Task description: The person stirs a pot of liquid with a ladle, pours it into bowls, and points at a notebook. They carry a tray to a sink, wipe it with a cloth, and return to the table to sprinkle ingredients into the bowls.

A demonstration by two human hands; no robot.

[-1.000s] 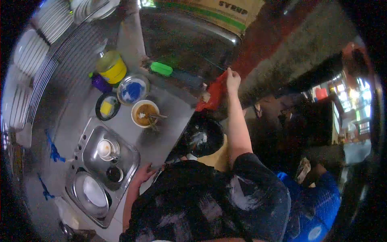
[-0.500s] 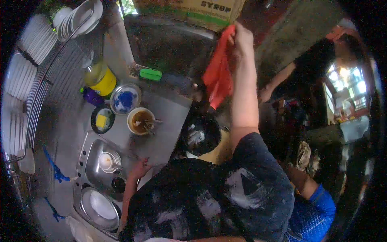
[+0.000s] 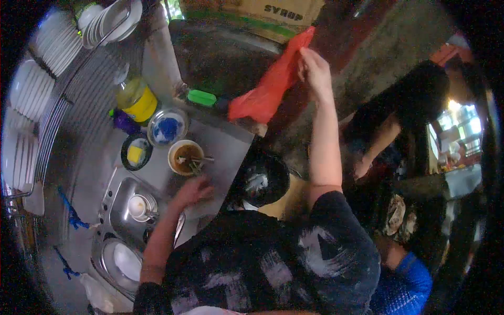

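Pinching the thin, limp red plastic bag (image 3: pixel 265 92) by its top corner, the right hand (image 3: pixel 315 71) lifts it off the steel worktop's (image 3: pixel 223 144) far edge; the left hand (image 3: pixel 193 190) rests open, empty.

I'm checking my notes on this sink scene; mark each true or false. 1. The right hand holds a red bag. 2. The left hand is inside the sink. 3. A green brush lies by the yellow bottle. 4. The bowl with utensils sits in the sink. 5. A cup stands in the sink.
1. True: the right hand grips the red bag, raised above the counter.
2. False: the left hand rests on the counter, beside the sink.
3. True: the green brush lies just right of the yellow bottle.
4. False: the bowl stands on the counter.
5. True: a cup stands in the sink.
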